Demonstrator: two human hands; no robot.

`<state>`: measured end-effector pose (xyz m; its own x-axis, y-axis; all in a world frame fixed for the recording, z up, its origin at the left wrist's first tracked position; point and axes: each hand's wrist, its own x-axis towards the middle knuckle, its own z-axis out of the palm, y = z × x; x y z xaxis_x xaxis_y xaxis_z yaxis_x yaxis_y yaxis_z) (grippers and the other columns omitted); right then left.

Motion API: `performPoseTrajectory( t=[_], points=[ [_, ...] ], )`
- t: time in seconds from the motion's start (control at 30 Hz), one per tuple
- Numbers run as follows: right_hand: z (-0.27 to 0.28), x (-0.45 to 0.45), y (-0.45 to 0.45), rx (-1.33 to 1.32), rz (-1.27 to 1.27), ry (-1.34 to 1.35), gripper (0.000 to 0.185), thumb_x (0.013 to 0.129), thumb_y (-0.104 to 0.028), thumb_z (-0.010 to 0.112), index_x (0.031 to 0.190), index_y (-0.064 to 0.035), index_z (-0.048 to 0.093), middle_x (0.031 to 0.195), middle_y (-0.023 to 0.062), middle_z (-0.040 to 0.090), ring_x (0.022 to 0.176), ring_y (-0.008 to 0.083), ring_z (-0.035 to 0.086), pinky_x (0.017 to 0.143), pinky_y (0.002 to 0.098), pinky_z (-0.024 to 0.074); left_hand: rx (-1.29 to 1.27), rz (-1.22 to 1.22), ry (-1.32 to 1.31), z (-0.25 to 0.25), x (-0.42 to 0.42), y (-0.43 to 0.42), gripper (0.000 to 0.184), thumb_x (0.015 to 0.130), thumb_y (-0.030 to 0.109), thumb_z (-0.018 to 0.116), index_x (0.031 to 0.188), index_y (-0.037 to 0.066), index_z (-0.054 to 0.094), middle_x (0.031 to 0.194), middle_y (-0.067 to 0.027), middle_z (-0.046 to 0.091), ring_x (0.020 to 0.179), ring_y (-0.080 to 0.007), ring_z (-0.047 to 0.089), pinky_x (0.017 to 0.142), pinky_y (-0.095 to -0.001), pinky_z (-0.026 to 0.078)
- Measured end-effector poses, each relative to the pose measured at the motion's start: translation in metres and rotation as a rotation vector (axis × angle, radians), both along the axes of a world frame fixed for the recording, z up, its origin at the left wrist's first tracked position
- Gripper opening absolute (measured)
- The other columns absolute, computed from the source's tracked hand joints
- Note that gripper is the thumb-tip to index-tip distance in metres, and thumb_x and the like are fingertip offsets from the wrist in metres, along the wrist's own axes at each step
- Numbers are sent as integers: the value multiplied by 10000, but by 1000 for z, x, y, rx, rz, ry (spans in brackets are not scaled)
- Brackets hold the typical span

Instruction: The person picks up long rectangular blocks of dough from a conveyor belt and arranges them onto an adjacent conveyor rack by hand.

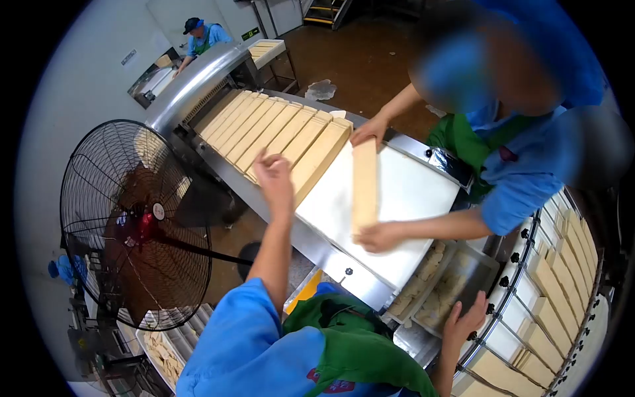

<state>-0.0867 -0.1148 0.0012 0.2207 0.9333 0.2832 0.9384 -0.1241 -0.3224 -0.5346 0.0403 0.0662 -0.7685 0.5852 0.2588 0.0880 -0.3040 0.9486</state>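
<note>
My left hand [272, 175] hovers at the edge of a row of long, pale dough strips [291, 132] on the conveyor; its fingers are loosely bent and somewhat apart, with nothing visible in them. Off to the right, my right hand [466, 317] is open, fingers spread, between a metal tray of dough scraps [455, 291] and the curved conveyor. Across from me, a co-worker's two hands grip the ends of a single dough strip [365, 185], slightly blurred, over the white belt [413, 192].
A large black fan [135, 225] stands at left. More dough strips [555, 284] lie on the curved conveyor [519, 245] at right, with rails and black knobs. A rounded metal machine cover [198, 83] spans the far end. Another person [205, 38] works behind it.
</note>
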Motion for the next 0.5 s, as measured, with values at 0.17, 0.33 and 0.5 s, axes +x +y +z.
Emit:
performPoseTrajectory(
  t=[0.17, 0.33, 0.5],
  points=[
    [5, -75, 40, -40, 215, -18, 485, 841, -189, 591, 1283, -29, 471, 1336, 165, 456, 1288, 370, 354, 1063, 499, 198, -517, -18, 300, -91, -98, -12, 587, 809, 161, 674, 1277, -46, 388, 1093, -161, 512, 989, -253, 523, 859, -341, 453],
    [3, -155, 87, -100, 489, 68, 328, 805, -180, 624, 1105, -52, 591, 1229, 154, 525, 1222, 370, 408, 1029, 519, 248, -1127, -266, 573, -148, -109, -35, 827, 658, 202, 804, 1298, -48, 343, 1272, -266, 396, 1166, -437, 410, 991, -458, 366],
    [-26, -237, 155, -27, 647, 105, 359, 799, -207, 633, 1113, -38, 593, 1253, 172, 503, 1217, 375, 401, 1004, 504, 289, -1008, -301, 587, -171, -107, -26, 800, 628, 139, 798, 1254, -60, 343, 1223, -277, 358, 1152, -457, 381, 992, -447, 359]
  ],
)
